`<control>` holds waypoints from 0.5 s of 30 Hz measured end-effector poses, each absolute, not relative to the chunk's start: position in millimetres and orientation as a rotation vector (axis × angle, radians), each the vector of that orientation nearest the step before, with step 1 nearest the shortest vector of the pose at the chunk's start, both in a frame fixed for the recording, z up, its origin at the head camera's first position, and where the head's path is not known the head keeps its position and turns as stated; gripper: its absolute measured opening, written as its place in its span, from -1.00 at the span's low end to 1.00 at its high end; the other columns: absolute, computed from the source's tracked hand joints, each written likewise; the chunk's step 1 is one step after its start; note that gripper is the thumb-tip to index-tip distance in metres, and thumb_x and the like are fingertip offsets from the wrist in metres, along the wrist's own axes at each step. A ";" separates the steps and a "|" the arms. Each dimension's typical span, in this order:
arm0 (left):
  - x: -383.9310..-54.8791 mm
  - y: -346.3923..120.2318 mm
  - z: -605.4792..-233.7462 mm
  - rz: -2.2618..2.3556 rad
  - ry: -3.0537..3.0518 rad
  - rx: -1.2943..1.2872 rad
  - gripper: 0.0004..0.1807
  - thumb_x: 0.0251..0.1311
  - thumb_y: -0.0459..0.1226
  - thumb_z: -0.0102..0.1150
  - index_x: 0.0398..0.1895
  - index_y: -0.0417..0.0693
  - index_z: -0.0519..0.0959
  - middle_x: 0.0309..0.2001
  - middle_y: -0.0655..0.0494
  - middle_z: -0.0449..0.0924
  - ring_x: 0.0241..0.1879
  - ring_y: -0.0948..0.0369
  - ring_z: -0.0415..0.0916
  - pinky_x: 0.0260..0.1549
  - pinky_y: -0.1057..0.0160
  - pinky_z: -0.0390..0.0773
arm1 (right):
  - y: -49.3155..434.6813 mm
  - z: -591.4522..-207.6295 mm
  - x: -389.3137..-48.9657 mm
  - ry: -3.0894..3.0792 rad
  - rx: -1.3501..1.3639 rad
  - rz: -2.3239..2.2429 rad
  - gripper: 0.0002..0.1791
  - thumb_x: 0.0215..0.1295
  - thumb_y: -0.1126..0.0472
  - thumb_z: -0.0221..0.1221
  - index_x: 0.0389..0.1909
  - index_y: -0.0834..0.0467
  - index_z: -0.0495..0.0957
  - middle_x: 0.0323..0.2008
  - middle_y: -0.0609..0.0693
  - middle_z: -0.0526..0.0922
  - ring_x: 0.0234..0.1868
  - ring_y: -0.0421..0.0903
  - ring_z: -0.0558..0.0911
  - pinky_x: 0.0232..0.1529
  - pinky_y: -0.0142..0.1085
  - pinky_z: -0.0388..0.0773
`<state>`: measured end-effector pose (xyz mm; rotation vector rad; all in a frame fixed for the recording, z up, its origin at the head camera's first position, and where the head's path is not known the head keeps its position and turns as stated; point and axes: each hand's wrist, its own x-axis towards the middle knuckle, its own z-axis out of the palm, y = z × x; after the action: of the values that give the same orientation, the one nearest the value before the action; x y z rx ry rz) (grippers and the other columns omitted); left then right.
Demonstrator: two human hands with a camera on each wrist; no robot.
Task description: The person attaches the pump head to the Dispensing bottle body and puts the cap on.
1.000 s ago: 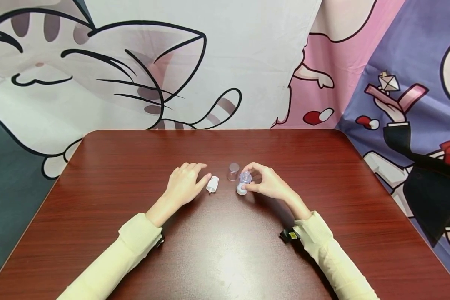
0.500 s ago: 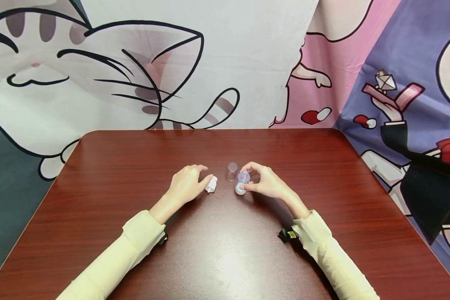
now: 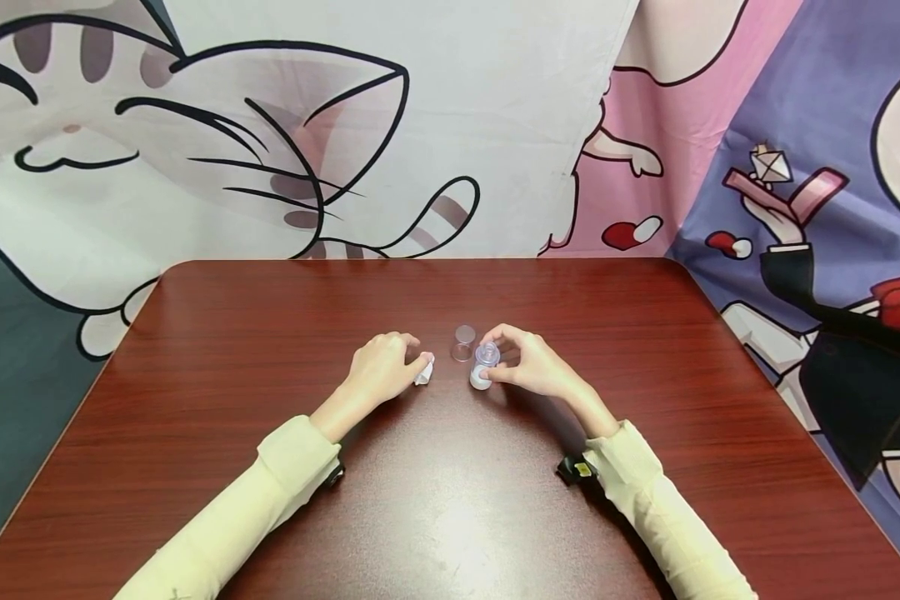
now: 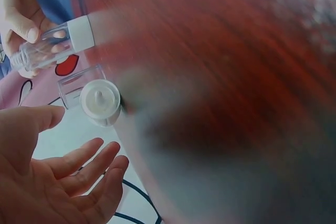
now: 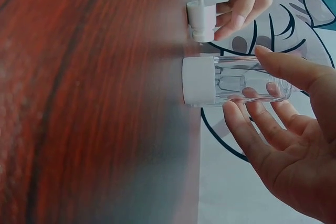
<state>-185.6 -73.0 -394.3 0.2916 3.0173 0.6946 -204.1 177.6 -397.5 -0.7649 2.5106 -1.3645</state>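
Note:
A clear bottle with a white base and a bare threaded neck stands upright on the table. My right hand holds it, thumb on one side and fingers on the other; the bottle's white base shows in the right wrist view. To its left is a white pump head with a small nozzle. My left hand is right at this pump head, its thumb overlapping it in the head view. In the left wrist view the thumb and fingers of the left hand are spread on either side of it.
A transparent cap stands just behind, between the pump head and the bottle. The reddish-brown wooden table reaches back to a cartoon-printed cloth. Black wrist cameras are strapped under both sleeves.
My left hand has moved right and closer to the pump head, its thumb now covering part of it. The right hand stays on the bottle; the view has shifted slightly.

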 end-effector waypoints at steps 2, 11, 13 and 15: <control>-185.5 -71.5 -394.5 0.699 3.018 0.287 -0.54 0.25 0.06 0.08 0.01 -0.06 0.62 -0.02 0.00 0.66 0.04 0.01 0.56 -0.12 -0.08 0.56 | 177.7 -397.6 -204.2 2.506 -0.762 -1.369 -0.57 0.02 0.31 0.41 -0.07 0.19 0.50 -0.19 0.14 0.63 -0.14 0.03 0.65 -0.10 -0.13 0.66; -186.0 -66.1 -399.8 0.667 3.033 0.256 -0.52 0.25 0.07 0.08 -0.01 -0.10 0.62 -0.07 -0.06 0.65 0.03 -0.02 0.53 -0.11 -0.09 0.55 | 177.8 -396.1 -203.9 2.507 -0.782 -1.362 -0.57 0.01 0.30 0.41 -0.09 0.17 0.50 -0.21 0.09 0.63 -0.16 -0.04 0.66 -0.11 -0.20 0.66; -186.5 -65.3 -400.3 0.667 3.032 0.252 -0.52 0.24 0.07 0.10 -0.03 -0.10 0.63 -0.10 -0.06 0.65 0.01 -0.02 0.54 -0.13 -0.08 0.55 | 178.0 -396.0 -203.9 2.517 -0.788 -1.355 -0.57 0.01 0.30 0.42 -0.09 0.16 0.50 -0.21 0.08 0.63 -0.16 -0.05 0.65 -0.12 -0.23 0.67; -187.2 -64.8 -400.7 0.665 3.035 0.252 -0.53 0.23 0.06 0.11 -0.04 -0.11 0.64 -0.11 -0.06 0.65 -0.01 -0.02 0.56 -0.16 -0.08 0.56 | 178.2 -396.1 -203.8 2.523 -0.793 -1.350 -0.57 0.01 0.30 0.42 -0.09 0.16 0.49 -0.21 0.07 0.63 -0.16 -0.06 0.65 -0.14 -0.25 0.67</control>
<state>-187.2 -64.8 -400.7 0.2522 3.0351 0.6654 -203.8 178.2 -396.1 -0.7930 2.5235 -1.3501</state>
